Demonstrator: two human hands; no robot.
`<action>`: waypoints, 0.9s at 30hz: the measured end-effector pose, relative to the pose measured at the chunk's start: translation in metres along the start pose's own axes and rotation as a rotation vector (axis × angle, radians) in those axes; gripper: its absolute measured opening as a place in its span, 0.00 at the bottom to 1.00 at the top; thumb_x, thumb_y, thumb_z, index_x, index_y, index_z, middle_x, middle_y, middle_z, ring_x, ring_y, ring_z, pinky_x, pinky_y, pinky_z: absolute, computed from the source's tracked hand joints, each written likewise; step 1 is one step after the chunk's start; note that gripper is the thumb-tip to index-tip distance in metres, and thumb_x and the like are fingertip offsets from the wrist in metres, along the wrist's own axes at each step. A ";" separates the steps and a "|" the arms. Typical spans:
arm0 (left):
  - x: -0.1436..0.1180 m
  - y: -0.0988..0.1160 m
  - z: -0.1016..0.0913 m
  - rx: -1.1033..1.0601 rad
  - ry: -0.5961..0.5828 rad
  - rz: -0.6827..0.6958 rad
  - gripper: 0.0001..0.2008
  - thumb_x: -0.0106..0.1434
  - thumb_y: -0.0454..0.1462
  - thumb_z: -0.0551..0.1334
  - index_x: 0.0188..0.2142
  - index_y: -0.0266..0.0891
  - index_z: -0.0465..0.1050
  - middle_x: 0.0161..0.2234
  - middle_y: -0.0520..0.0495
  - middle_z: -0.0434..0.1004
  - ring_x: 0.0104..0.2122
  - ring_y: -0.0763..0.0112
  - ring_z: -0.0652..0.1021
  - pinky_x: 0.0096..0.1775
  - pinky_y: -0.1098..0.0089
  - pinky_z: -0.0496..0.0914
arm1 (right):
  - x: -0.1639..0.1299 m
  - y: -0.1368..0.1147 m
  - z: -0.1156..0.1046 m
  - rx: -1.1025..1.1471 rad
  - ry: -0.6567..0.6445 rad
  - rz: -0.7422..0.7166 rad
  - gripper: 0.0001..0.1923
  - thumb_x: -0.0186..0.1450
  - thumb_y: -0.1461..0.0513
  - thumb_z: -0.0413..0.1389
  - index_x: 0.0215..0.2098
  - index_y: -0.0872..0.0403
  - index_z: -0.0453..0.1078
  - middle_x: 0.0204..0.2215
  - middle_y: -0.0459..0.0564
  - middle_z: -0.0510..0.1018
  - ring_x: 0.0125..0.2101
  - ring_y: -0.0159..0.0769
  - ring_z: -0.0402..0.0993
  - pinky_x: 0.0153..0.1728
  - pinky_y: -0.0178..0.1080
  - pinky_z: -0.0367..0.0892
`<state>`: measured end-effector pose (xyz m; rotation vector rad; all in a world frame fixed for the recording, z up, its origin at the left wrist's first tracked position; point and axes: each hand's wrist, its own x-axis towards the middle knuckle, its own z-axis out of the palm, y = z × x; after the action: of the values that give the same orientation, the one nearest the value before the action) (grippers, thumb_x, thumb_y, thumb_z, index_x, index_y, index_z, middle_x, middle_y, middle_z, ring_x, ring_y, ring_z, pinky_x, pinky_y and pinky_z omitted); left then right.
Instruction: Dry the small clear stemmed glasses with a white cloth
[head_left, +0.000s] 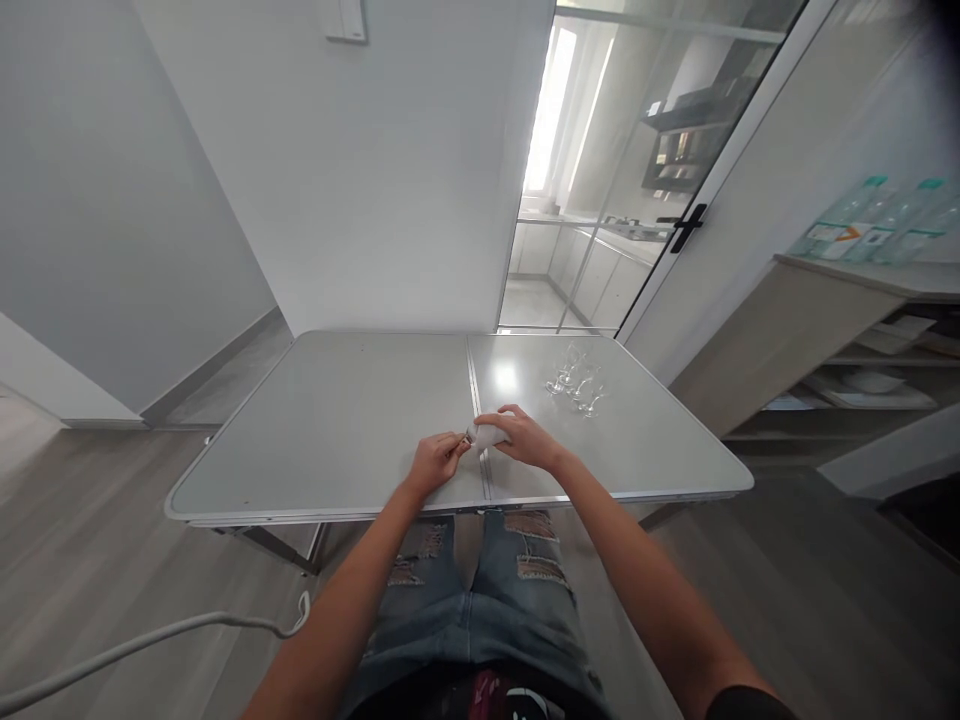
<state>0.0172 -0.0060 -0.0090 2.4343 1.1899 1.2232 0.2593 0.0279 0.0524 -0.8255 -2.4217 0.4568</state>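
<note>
Shirt [456, 696], then white object [490, 436], long axis crosswise

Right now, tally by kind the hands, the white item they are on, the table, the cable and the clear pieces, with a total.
Hands: 2 (left hand, right hand)
White item: 1
Table: 1
Cable: 1
Clear pieces: too tangled to count
Total, without clear pieces: 5
</note>
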 end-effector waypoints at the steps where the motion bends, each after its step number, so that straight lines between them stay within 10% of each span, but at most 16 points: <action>1: 0.001 0.001 -0.001 -0.033 -0.010 -0.006 0.13 0.73 0.40 0.54 0.38 0.39 0.77 0.26 0.49 0.73 0.25 0.72 0.72 0.31 0.71 0.63 | -0.002 0.005 0.000 0.015 0.015 -0.004 0.25 0.63 0.66 0.58 0.57 0.42 0.70 0.51 0.47 0.80 0.50 0.45 0.72 0.57 0.51 0.64; 7: 0.002 0.001 -0.002 -0.128 -0.042 -0.025 0.15 0.72 0.38 0.55 0.30 0.39 0.74 0.23 0.50 0.70 0.24 0.73 0.70 0.29 0.72 0.61 | -0.002 -0.004 0.018 0.322 0.327 0.135 0.22 0.62 0.59 0.59 0.54 0.50 0.69 0.47 0.50 0.79 0.45 0.42 0.75 0.47 0.43 0.70; 14: 0.000 -0.001 0.002 -0.010 0.022 0.042 0.15 0.67 0.33 0.54 0.23 0.40 0.62 0.21 0.51 0.66 0.22 0.73 0.67 0.28 0.71 0.58 | 0.031 -0.050 0.035 0.143 0.549 0.405 0.12 0.60 0.61 0.55 0.42 0.51 0.71 0.30 0.44 0.75 0.30 0.38 0.71 0.35 0.38 0.66; 27: 0.000 -0.006 0.001 0.145 0.165 -0.058 0.13 0.67 0.33 0.55 0.24 0.40 0.63 0.21 0.50 0.68 0.23 0.72 0.69 0.29 0.70 0.58 | 0.027 -0.039 -0.004 0.076 0.139 0.274 0.28 0.66 0.53 0.57 0.62 0.48 0.61 0.37 0.49 0.77 0.37 0.44 0.73 0.44 0.45 0.66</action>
<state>0.0147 -0.0019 -0.0128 2.4178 1.4313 1.3888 0.2259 0.0159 0.0842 -1.1222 -2.1596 0.5703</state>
